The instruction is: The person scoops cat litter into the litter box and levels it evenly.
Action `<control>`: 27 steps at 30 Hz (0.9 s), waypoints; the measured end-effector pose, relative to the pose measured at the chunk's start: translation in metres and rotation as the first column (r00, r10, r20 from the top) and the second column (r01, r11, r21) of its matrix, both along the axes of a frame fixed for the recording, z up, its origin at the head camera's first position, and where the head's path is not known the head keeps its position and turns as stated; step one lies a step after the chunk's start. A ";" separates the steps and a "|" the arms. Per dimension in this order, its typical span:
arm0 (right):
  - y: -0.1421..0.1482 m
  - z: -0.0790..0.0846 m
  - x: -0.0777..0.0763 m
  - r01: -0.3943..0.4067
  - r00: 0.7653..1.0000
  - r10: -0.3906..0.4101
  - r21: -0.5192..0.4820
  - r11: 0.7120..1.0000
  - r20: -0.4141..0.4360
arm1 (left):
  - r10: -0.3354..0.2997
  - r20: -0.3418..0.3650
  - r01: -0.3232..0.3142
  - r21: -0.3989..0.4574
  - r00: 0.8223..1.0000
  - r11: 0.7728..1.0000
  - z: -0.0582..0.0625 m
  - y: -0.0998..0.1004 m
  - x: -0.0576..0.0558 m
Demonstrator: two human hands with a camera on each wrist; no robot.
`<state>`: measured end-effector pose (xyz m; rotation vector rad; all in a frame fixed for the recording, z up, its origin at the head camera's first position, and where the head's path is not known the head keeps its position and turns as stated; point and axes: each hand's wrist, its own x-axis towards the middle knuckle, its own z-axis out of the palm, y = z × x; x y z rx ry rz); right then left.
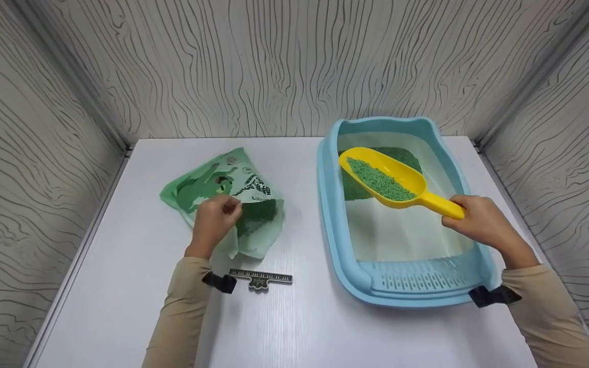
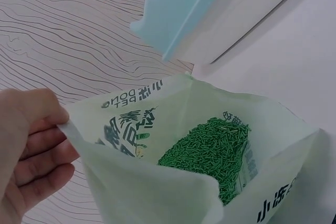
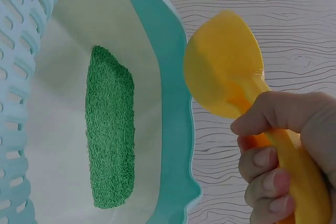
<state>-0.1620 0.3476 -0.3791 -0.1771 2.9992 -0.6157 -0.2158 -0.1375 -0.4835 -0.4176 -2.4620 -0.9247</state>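
My right hand (image 1: 483, 221) grips the handle of a yellow scoop (image 1: 411, 177), raised over the light-blue litter box (image 1: 328, 214). Green pellets (image 1: 380, 181) lie heaped in the scoop's bowl. Below it, a patch of the same green litter (image 3: 110, 129) covers part of the box floor. On the left, my left hand (image 1: 216, 220) pinches the mouth edge of a green-and-white litter bag (image 1: 200, 186) lying on the table. The left wrist view looks into the open bag, where green pellets (image 2: 210, 153) sit inside. In the right wrist view, the scoop's underside faces the camera.
A metal clip (image 1: 261, 277) with a ruler-like bar lies on the white table (image 1: 294, 327) in front of the bag. A slotted grate (image 1: 422, 276) spans the near end of the litter box. Wood-patterned panels (image 1: 274, 66) stand behind and at both sides.
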 end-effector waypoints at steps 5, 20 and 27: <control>0.005 -0.003 -0.001 0.000 1.000 0.000 0.003 1.000 -0.001 | -0.011 -0.019 0.011 -0.003 1.000 1.000 -0.001 0.000 0.000; 0.010 -0.023 -0.005 -0.040 0.995 0.036 0.048 0.998 0.088 | -0.010 -0.013 0.010 0.001 1.000 1.000 -0.001 0.000 0.000; 0.010 -0.032 -0.007 -0.049 0.994 0.043 0.065 0.997 0.097 | -0.012 -0.023 0.012 0.007 1.000 1.000 -0.002 0.000 0.001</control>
